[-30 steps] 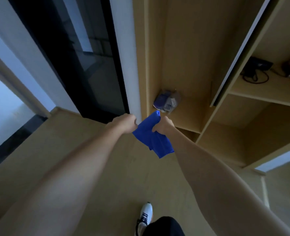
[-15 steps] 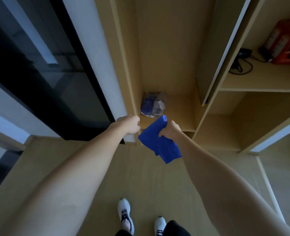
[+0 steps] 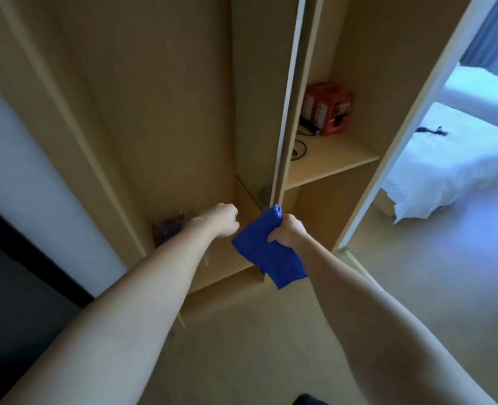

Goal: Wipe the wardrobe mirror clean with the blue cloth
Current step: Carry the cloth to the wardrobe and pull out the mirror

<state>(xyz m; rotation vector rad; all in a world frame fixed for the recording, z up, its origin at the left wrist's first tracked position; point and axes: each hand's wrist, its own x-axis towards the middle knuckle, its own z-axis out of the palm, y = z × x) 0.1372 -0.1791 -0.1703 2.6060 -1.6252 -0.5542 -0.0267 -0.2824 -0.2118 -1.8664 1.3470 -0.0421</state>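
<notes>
- My right hand (image 3: 288, 232) grips the blue cloth (image 3: 266, 249), fingers curled round its bunched top edge; the rest of the cloth hangs below my fist.
- My left hand (image 3: 223, 219) is curled into a loose fist just beside the cloth, apart from it and holding nothing that I can see.
- Both arms reach toward the open wooden wardrobe (image 3: 166, 112).
- The cloth hangs in front of the wardrobe's lower edge, near the thin upright door edge (image 3: 285, 97).
- A red box (image 3: 328, 108) sits on a shelf (image 3: 329, 159) to the right.
- A bed (image 3: 452, 159) with white sheets lies further right.
</notes>
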